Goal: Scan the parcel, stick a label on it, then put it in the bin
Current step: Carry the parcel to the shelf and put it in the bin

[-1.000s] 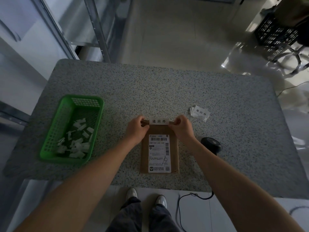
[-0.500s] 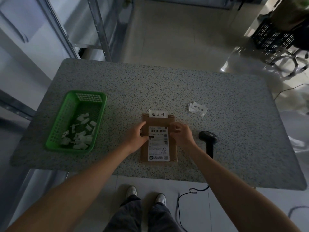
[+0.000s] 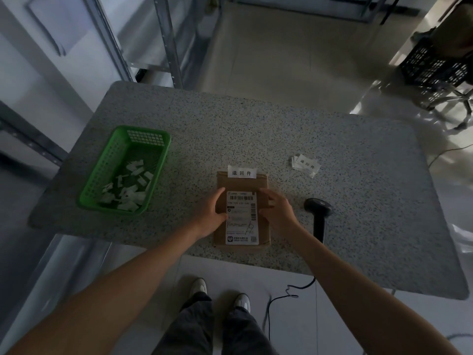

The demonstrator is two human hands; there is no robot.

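Observation:
A flat brown parcel [image 3: 242, 185] lies near the table's front edge, with a white shipping slip on its top face. A white label [image 3: 241, 172] with three black characters sits across its far edge. My left hand [image 3: 211, 213] rests on the parcel's left side, fingers curled onto the top. My right hand [image 3: 277, 210] lies against its right side, fingers over the top face. A green basket [image 3: 163, 149] stands at the left with several white paper scraps inside. A black barcode scanner [image 3: 318, 210] lies on the table to the right of my right hand.
A small stack of spare white labels [image 3: 305, 163] lies right of the parcel, further back. The scanner's cable [image 3: 281, 298] hangs off the front edge to the floor. A speckled grey table [image 3: 281, 129] carries everything. Metal shelving stands at the back left, a black crate at the back right.
A second ago both hands held the label's ends at the parcel's far edge. They have let it go and drawn back onto the parcel's sides; the label stays on the edge.

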